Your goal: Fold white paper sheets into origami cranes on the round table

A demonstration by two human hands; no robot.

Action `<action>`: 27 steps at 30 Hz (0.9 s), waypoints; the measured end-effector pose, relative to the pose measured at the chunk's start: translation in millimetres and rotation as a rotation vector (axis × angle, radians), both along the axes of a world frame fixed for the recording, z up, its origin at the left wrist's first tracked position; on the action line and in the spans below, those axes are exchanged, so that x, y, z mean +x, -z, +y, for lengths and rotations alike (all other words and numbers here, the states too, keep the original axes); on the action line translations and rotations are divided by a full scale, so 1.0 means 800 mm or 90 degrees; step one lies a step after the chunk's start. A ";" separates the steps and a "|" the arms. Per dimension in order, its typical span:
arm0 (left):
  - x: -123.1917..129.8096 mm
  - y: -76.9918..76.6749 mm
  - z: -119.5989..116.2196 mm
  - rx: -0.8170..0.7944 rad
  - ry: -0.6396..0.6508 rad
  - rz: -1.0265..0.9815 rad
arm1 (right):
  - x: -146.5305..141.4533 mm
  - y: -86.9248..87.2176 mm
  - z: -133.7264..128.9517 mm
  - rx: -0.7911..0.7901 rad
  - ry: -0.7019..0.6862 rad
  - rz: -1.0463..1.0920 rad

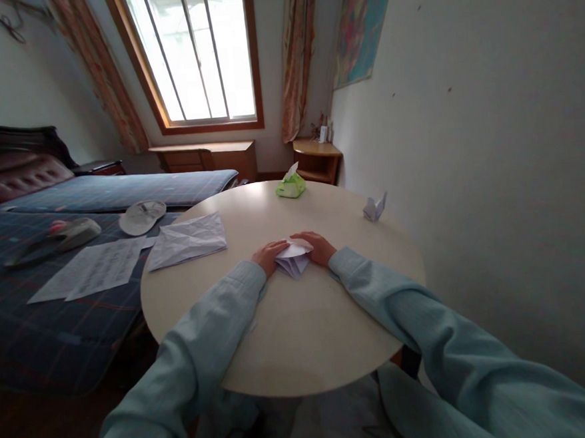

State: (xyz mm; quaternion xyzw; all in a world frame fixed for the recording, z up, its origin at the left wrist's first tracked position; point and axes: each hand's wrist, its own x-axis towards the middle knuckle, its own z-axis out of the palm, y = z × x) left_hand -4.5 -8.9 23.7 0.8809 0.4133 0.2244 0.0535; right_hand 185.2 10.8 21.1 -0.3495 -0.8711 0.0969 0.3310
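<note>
Pale-blue sleeves [201,339] converge forward, left hand [268,255] and right hand [319,248] holding folded paper [294,264] between bent fingers [302,236]

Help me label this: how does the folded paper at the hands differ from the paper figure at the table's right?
The folded paper is between the left hand and the right hand; the paper figure stands untouched. The folded paper is near the round table's middle, the paper figure near its right edge. The paper figure points upward; the folded paper has a broad top flap. Both are whitish.
</note>
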 end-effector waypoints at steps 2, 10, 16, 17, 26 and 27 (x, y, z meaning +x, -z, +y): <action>-0.001 0.001 0.000 -0.030 0.020 0.022 | -0.001 0.000 0.000 -0.032 -0.045 -0.027; -0.003 -0.004 -0.009 -0.118 -0.025 0.107 | -0.001 -0.001 -0.001 -0.052 -0.069 -0.044; -0.001 -0.009 -0.007 -0.153 -0.026 0.141 | -0.001 0.000 0.005 -0.057 -0.093 -0.051; -0.001 -0.009 -0.006 -0.155 -0.026 0.143 | -0.001 -0.001 0.005 -0.061 -0.095 -0.045; -0.003 -0.003 -0.003 -0.145 -0.040 0.131 | 0.000 0.005 0.008 -0.057 -0.103 -0.090; -0.004 -0.002 -0.003 -0.136 -0.051 0.125 | 0.000 0.006 0.009 -0.050 -0.104 -0.104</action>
